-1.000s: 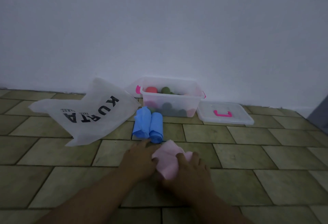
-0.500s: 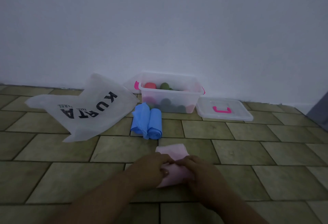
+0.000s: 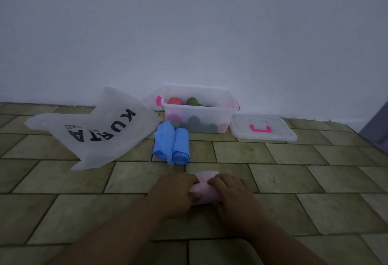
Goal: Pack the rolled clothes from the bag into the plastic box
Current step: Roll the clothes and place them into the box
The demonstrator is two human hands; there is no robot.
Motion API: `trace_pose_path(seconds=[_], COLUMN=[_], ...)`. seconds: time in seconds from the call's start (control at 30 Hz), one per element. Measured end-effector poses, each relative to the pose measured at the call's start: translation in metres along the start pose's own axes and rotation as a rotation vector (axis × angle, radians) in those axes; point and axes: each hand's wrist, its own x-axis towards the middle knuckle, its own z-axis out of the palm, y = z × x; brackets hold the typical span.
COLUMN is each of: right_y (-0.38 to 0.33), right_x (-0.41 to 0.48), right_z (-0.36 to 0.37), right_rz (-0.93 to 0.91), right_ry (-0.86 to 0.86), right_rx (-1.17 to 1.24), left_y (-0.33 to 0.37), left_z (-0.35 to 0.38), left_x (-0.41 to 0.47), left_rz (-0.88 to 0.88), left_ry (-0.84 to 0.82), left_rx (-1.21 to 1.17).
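A pink cloth (image 3: 204,191) lies rolled on the tiled floor in front of me. My left hand (image 3: 174,193) grips its left end and my right hand (image 3: 233,193) grips its right end. Beyond it, two blue rolled clothes (image 3: 172,148) lie side by side on the floor. The clear plastic box (image 3: 199,109) with pink latches stands against the wall and holds several red, green and grey rolls. A white fabric bag (image 3: 94,130) printed KURTA lies flat to the left of the box.
The box's clear lid (image 3: 262,129) with a pink handle lies on the floor right of the box. A second lid or tray (image 3: 153,102) leans behind the box's left side. A white wall runs along the back. A grey edge (image 3: 378,130) shows at far right.
The pink cloth has gone from a loose flat piece to a tight roll under my hands. Both hands have drawn back toward me and closed over its ends.
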Motion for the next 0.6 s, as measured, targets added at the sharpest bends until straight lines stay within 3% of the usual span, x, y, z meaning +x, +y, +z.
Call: trace_pose_path(seconds=[0.1, 0.17, 0.23, 0.27, 0.37, 0.47, 0.6], right_y=[0.002, 0.000, -0.005, -0.006, -0.009, -0.016, -0.023], right_x=[0.007, 0.018, 0.028, 0.033, 0.038, 0.031, 0.016], right_z=[0.002, -0.001, -0.006, -0.009, -0.014, -0.011, -0.010], right_rz=[0.016, 0.098, 0.221, 0.274, 0.388, 0.445, 0.463], right_ry=[0.018, 0.007, -0.028, -0.054, -0.173, -0.204, -0.156], right_rx=[-0.008, -0.006, 0.040, 0.072, 0.190, 0.341, 0.512], left_y=[0.001, 0.004, 0.012, 0.017, 0.039, 0.049, 0.052], left_z=[-0.006, -0.001, 0.003, 0.004, 0.009, 0.012, 0.008], left_x=[0.006, 0.005, 0.001, -0.001, -0.007, -0.005, -0.001], left_rz=[-0.034, -0.139, -0.332, -0.426, -0.598, -0.682, -0.709], left_ry=[-0.042, 0.138, 0.292, 0.289, 0.107, 0.063, 0.103], left_rx=[0.063, 0.085, -0.103, -0.301, -0.873, -1.010, -1.016])
